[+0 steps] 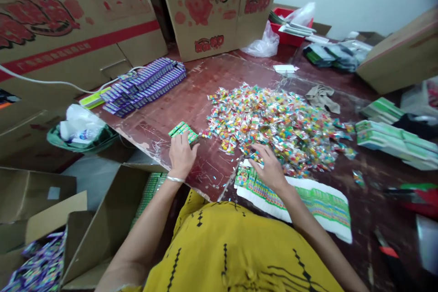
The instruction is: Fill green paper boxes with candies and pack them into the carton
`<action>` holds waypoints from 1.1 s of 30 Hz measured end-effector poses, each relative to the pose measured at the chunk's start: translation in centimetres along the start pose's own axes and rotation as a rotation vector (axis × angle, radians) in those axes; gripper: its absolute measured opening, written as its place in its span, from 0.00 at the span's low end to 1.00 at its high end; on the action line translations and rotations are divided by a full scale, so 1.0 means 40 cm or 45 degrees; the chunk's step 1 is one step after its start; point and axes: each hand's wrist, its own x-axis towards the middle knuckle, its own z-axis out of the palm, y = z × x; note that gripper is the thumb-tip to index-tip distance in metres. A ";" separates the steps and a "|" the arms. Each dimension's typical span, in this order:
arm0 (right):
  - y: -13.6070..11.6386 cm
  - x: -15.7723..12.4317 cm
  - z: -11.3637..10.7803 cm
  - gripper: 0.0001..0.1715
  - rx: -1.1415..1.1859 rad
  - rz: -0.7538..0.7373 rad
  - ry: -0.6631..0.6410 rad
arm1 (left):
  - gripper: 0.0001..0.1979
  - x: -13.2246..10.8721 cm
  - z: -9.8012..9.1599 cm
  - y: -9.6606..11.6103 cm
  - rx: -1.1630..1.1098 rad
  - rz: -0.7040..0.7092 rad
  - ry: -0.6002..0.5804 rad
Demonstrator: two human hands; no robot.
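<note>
My left hand [183, 153] rests at the near side of a short row of small green boxes [181, 127]. Its fingertips touch them, while the thumb stands apart. My right hand [268, 169] hovers at the front edge of a big heap of clear candy packets [267, 123] filled with colourful pieces. Its fingers are curved, with thumb and forefinger apart and nothing visible between them. Below that hand lies a long row of flat green printed cartons [318, 205] on a white backing, partly covered by my wrist and forearm.
Purple boxes [147, 82] are stacked at the table's left. Large cardboard cartons [208, 13] stand behind. Green-and-white carton stacks [397, 141] and a cutter with a red part [388, 251] lie right. An open cardboard box [99, 223] stands below the left edge; a grey cloth [323, 96] lies beyond the heap.
</note>
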 end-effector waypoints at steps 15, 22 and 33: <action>0.018 -0.021 0.014 0.07 -0.240 0.025 -0.068 | 0.38 -0.186 0.093 0.208 -0.369 0.488 -0.547; -0.011 -0.006 -0.042 0.09 0.535 0.289 -0.027 | 0.19 -0.163 0.043 0.223 -0.951 0.277 -0.703; -0.081 -0.013 -0.095 0.14 0.719 0.299 0.146 | 0.21 -0.105 0.012 0.257 -2.231 -0.312 -1.420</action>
